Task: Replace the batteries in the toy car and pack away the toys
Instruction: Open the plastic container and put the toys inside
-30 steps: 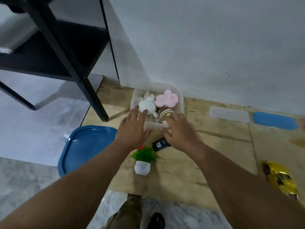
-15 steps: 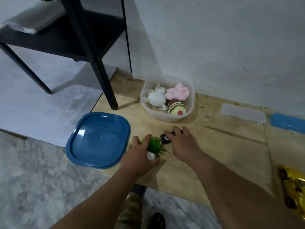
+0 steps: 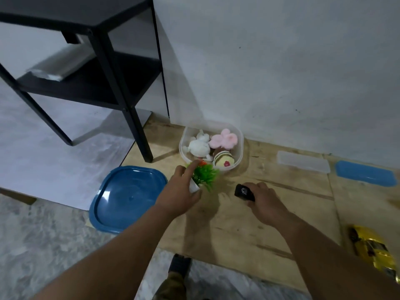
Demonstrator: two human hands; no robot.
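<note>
Toy plant (image 3: pixel 204 176), light and top-heavy, gripped by white pot in left hand (image 3: pixel 180 190); right hand (image 3: pixel 263 201) closed round small black toy (image 3: pixel 244 192).

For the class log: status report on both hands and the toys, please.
Left hand shut on small potted plant. Right hand shut on black object. Clear tub open, soft toys inside. Yellow car untouched, nothing blocking.

No legible text anywhere
</note>
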